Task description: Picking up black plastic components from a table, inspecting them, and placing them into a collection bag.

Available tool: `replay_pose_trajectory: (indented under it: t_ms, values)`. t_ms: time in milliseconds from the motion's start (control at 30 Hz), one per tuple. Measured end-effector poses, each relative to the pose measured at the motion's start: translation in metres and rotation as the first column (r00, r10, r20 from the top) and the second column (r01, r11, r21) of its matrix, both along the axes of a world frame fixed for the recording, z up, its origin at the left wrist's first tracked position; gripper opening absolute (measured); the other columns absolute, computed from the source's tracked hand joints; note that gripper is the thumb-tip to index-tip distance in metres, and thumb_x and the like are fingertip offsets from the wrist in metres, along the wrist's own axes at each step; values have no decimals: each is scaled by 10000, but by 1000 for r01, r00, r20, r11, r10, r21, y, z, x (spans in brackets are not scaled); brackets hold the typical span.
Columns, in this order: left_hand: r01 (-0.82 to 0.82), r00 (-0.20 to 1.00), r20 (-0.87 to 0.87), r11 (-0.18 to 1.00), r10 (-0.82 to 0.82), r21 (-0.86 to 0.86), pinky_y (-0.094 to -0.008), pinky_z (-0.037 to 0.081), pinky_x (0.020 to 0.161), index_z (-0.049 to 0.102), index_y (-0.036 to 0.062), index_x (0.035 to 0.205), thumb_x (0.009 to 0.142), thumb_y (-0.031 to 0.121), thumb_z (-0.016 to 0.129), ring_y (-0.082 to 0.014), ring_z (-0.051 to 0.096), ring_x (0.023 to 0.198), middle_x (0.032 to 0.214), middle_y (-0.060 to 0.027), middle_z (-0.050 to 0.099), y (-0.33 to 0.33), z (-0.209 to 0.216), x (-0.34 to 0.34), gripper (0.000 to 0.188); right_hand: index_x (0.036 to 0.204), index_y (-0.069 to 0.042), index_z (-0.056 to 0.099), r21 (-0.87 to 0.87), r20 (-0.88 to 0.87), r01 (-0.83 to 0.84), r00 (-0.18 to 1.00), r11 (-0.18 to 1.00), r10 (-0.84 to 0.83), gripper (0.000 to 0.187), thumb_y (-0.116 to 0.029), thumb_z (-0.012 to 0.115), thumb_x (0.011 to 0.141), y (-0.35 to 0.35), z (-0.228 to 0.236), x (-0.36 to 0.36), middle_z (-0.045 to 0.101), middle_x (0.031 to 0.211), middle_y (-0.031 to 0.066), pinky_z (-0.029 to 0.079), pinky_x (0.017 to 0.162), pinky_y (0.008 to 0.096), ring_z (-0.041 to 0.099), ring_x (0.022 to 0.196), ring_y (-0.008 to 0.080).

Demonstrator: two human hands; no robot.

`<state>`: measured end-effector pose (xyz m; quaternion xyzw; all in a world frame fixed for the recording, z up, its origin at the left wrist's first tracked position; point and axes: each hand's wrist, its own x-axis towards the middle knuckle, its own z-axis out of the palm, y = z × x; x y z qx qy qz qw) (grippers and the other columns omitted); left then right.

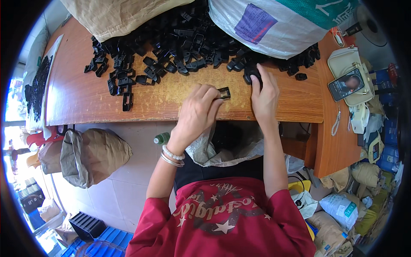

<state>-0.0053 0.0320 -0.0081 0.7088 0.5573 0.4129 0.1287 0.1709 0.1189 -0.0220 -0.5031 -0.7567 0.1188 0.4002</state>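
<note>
My left hand [198, 105] is closed over the table's front part, pinching a small black rectangular plastic frame [225, 92] between thumb and fingers. To its right, my right hand [266, 92] has its thumb and fingers around a dark, rounded black plastic part [251, 73] at the near edge of the pile. That part's far side merges with the pieces behind it. A large heap of similar black plastic pieces [188, 45] spreads across the back of the wooden table [171, 100]. Several linked or touching pieces [125, 83] lie to the left.
A brown sack [124, 19] and a white woven sack [274, 28] rest on the heap. At right are a cream bag [346, 58] and a phone [346, 85]. Below the table edge an opened woven sack [201, 152] sits at my lap. Paper bags [98, 150] stand at left.
</note>
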Motion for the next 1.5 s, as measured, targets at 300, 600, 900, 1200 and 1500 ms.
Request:
replay_pose_trajectory:
  t_ms: [300, 600, 900, 1200, 1500]
  values:
    - [81, 899, 437, 966, 37, -247, -289, 465, 610, 592, -6, 1093, 787, 13, 706, -136, 560, 647, 830, -70, 614, -7, -2, 7, 327, 1173, 8, 603, -148, -446, -181, 890, 972, 97, 328, 27, 633, 847, -45, 38, 9, 537, 992, 81, 477, 633, 244, 542, 763, 108]
    - [330, 647, 754, 849, 116, -413, -197, 508, 595, 560, -67, 1160, 844, -19, 667, -97, 667, 678, 768, -76, 682, -17, 23, 11, 337, 993, 20, 619, -13, -419, -559, 756, 829, 503, 200, 82, 633, 804, -54, 27, 11, 612, 1133, 158, 471, 898, 336, 598, 1045, 230]
    - [191, 769, 640, 949, 14, -251, -246, 540, 638, 584, -17, 1166, 855, -19, 644, -132, 696, 733, 837, -136, 691, -20, 38, 16, 317, 1158, 4, 610, -227, -581, -496, 760, 838, 292, 294, -46, 656, 873, -65, 34, 7, 591, 1156, 114, 456, 875, 262, 586, 1000, 162]
    - [119, 887, 460, 980, -33, -158, -287, 534, 586, 523, 43, 1192, 848, -16, 636, -194, 688, 605, 775, -104, 670, -27, 29, 26, 367, 1183, 27, 604, -286, -671, -521, 708, 804, 220, 352, -6, 681, 841, -66, 34, 9, 601, 1074, 104, 465, 859, 252, 575, 958, 151]
    - [-302, 945, -110, 951, 308, 74, -341, 514, 573, 604, -45, 1021, 848, 203, 694, -260, 639, 714, 1003, -139, 592, 33, 7, -19, 315, 982, -6, 691, -406, -317, -532, 844, 743, 432, 142, -72, 666, 858, -43, 43, 44, 622, 858, 60, 439, 625, 251, 576, 740, 136]
